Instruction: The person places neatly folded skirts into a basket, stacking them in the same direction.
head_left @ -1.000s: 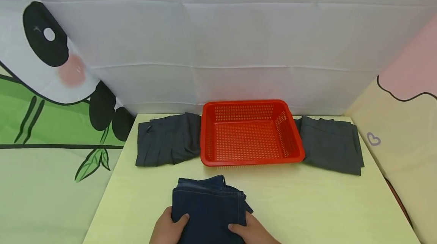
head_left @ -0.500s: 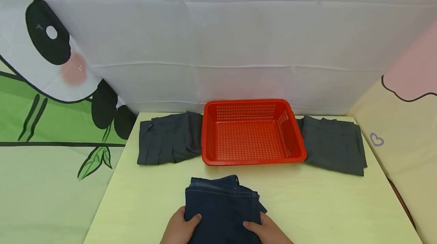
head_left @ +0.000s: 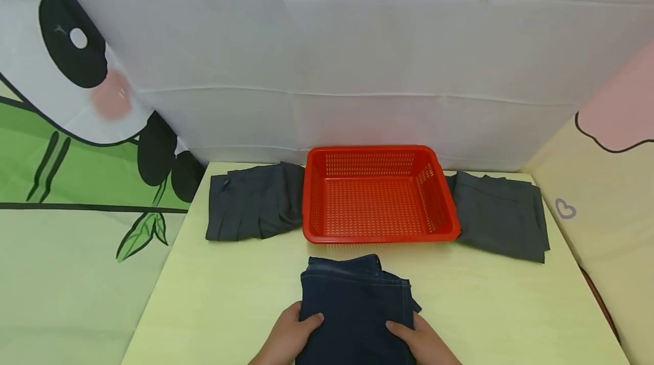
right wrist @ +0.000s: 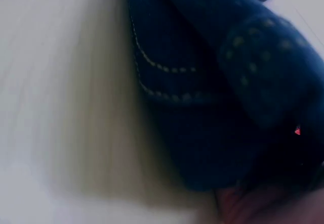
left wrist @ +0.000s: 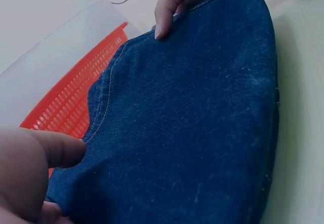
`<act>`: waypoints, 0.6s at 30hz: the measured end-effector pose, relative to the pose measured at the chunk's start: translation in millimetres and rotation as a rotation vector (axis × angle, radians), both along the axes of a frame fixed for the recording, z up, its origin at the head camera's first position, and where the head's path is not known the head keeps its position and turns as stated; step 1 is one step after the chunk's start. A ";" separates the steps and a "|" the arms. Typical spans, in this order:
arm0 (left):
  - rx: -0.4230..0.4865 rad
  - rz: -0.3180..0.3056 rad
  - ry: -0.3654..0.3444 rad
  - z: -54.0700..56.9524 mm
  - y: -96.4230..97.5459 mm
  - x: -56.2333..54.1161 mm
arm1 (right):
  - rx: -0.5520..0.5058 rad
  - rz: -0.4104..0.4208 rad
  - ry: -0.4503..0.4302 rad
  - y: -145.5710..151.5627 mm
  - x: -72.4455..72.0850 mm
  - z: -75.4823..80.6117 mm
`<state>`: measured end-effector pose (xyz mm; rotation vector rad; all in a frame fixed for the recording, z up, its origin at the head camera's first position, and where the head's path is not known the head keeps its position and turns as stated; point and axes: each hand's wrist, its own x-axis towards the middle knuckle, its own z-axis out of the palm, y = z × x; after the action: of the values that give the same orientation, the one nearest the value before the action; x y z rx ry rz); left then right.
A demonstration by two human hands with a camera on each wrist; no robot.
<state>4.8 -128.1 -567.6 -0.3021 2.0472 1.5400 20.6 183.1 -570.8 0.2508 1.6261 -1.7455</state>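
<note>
Folded dark blue denim jeans (head_left: 357,319) are held between both hands near the front of the table, below the basket in the head view. My left hand (head_left: 290,331) grips the left side, thumb on the front face. The opposite side is gripped by my right hand (head_left: 422,338), its thumb also on the front and its other fingers hidden behind. In the left wrist view the denim (left wrist: 187,102) fills the middle, with pale stitching along one edge. Dark, blurred stitched folds of the denim (right wrist: 172,87) show in the right wrist view.
A red plastic basket (head_left: 380,240) with perforated sides stands at the back middle of the pale yellow table (head_left: 204,308). Folded dark grey garments lie on both sides of it, one left (head_left: 255,203) and one right (head_left: 501,217). A white sheet (head_left: 357,58) hangs behind.
Both hands have carried the jeans to the right and slightly up in the head view, keeping their grip. The basket and the grey garments show only a small shift along with the view.
</note>
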 end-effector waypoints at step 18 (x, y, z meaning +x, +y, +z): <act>0.303 -0.001 -0.178 -1.0 12.5 -11.6 | -0.016 -0.086 -0.030 13.4 -0.7 -0.9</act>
<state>-6.8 -115.7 -568.6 -0.3078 1.6506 1.7278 20.0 196.6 -571.8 0.3426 1.6002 -1.8092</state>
